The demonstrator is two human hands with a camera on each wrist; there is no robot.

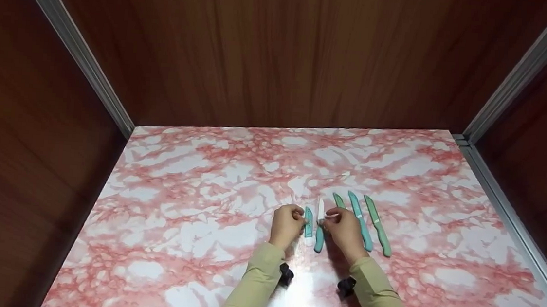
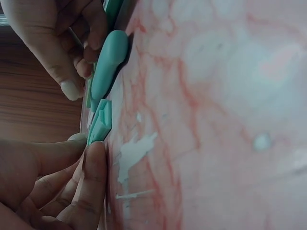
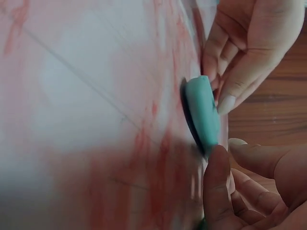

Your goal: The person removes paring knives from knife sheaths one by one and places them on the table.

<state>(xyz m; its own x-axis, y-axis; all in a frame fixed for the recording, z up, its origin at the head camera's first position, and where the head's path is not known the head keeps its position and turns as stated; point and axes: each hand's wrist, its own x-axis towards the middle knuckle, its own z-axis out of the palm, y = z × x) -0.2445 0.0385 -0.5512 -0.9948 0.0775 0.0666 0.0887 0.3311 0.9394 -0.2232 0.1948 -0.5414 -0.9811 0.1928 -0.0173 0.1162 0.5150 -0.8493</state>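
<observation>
My left hand point(image 1: 288, 224) pinches a teal knife sheath point(image 1: 308, 224) between thumb and fingertips; its open end shows in the left wrist view. To the right lies a bare knife with a white blade point(image 1: 321, 209) pointing away from me and a teal handle point(image 1: 319, 241). My right hand point(image 1: 344, 230) pinches this knife where the handle meets the blade. The handle point(image 3: 201, 108) is close over the table in the right wrist view. Sheath and knife stand side by side, a small gap apart.
Right of the knife lie a green knife point(image 1: 338, 199) partly hidden by my right hand, a sheathed teal knife point(image 1: 365, 235) and a sheathed green knife point(image 1: 382, 237). The red-and-white marbled table point(image 1: 189, 234) is bounded by brown wooden panels point(image 1: 272, 51).
</observation>
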